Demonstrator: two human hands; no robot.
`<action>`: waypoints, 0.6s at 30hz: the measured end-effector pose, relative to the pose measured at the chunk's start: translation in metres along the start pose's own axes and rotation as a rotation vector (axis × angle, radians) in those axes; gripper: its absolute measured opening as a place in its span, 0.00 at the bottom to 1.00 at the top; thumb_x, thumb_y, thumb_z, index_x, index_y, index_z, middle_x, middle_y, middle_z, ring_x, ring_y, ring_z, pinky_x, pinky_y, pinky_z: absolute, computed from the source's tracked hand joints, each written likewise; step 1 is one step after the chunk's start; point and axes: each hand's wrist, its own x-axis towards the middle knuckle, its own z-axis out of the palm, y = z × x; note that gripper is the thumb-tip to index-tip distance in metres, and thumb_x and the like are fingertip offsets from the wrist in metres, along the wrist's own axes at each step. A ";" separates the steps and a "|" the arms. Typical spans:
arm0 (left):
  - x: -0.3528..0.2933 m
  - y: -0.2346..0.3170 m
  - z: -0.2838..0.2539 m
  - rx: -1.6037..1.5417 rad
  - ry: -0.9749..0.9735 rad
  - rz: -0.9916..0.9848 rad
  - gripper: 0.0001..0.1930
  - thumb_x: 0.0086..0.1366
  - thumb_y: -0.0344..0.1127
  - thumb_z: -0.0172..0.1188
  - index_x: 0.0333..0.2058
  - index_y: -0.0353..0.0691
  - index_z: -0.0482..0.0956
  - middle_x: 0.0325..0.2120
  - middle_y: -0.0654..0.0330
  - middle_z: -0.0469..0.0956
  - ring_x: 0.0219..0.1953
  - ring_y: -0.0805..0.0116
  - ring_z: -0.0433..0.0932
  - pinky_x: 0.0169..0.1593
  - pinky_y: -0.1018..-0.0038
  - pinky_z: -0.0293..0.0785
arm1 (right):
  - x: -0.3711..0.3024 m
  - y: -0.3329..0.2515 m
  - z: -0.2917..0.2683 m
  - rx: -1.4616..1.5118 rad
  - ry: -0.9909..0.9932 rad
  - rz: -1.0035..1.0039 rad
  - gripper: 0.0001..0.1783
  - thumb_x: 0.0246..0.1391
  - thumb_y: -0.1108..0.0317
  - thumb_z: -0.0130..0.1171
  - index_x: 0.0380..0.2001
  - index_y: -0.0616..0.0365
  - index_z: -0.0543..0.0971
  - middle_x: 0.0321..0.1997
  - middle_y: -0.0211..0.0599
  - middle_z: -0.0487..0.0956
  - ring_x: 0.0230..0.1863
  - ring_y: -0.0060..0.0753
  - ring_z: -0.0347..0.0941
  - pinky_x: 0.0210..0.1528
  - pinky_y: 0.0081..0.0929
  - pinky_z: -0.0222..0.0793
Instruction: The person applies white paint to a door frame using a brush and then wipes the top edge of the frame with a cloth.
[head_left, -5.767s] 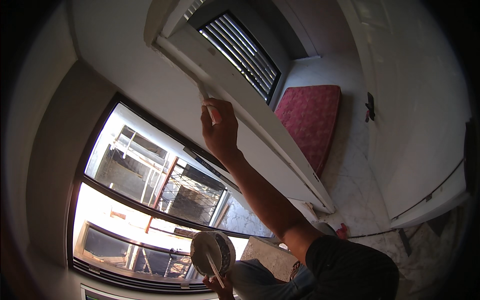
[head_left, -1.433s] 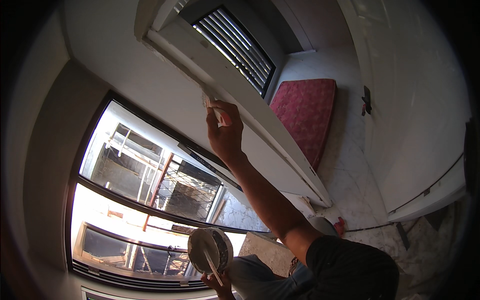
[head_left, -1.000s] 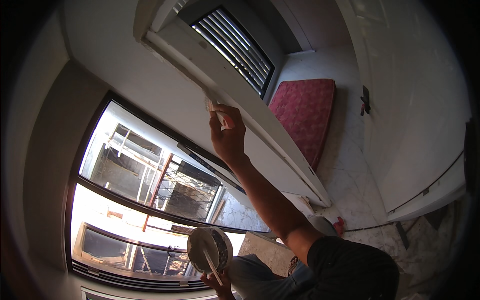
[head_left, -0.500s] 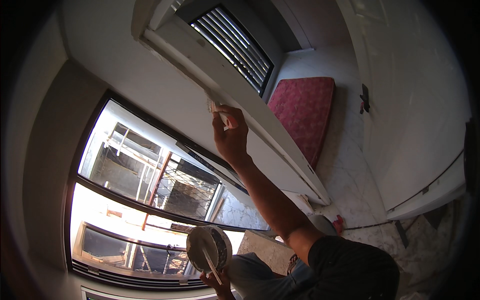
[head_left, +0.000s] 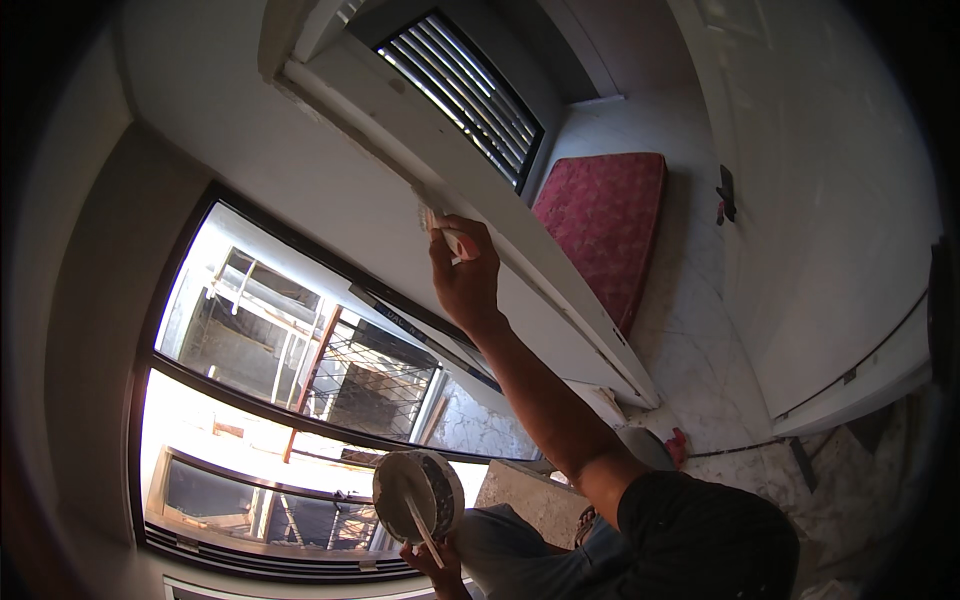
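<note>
My right hand [head_left: 467, 268] is raised and closed round a paintbrush [head_left: 463, 245] with a pale handle that has a red patch. The brush's bristles [head_left: 428, 214] are against or very close to the wall beside the door frame [head_left: 480, 215]; whether they touch, I cannot tell. Low in the view, my left hand [head_left: 440, 566] grips a round, paint-stained tub [head_left: 448, 492] tilted toward me. A thin pale stick [head_left: 421, 527] leans in the tub and sticks out over its rim by the fingers. The tub's contents are hard to make out.
A dark-framed window [head_left: 290, 407] fills the wall at the left. Through the doorway lie a red mattress [head_left: 605, 225] on a marble floor and a louvred window [head_left: 465, 95]. A white door [head_left: 820, 230] with a dark handle [head_left: 728, 193] stands at the right.
My right hand and the brush have shifted very slightly right and down along the frame. My left hand and the tub have stayed in place.
</note>
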 end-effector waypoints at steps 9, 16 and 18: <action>0.007 -0.005 -0.015 -0.001 0.067 -0.074 0.31 0.57 0.37 0.60 0.57 0.47 0.55 0.52 0.47 0.74 0.47 0.55 0.79 0.49 0.56 0.79 | -0.003 0.003 -0.005 -0.040 0.012 -0.054 0.10 0.59 0.76 0.59 0.44 0.61 0.75 0.46 0.39 0.74 0.41 0.28 0.78 0.37 0.23 0.75; -0.001 0.015 0.002 -0.366 -0.093 -0.205 0.38 0.58 0.26 0.62 0.59 0.57 0.47 0.60 0.45 0.66 0.52 0.53 0.77 0.50 0.53 0.81 | -0.009 0.005 -0.009 0.008 0.000 0.045 0.10 0.58 0.76 0.59 0.44 0.62 0.75 0.45 0.39 0.75 0.41 0.28 0.77 0.37 0.23 0.75; 0.001 0.006 -0.006 -0.022 -0.156 -0.009 0.34 0.62 0.34 0.59 0.60 0.55 0.49 0.60 0.46 0.66 0.53 0.52 0.76 0.50 0.52 0.80 | -0.009 0.002 -0.008 0.001 0.014 0.048 0.10 0.57 0.75 0.60 0.43 0.60 0.76 0.43 0.39 0.75 0.40 0.33 0.77 0.38 0.27 0.75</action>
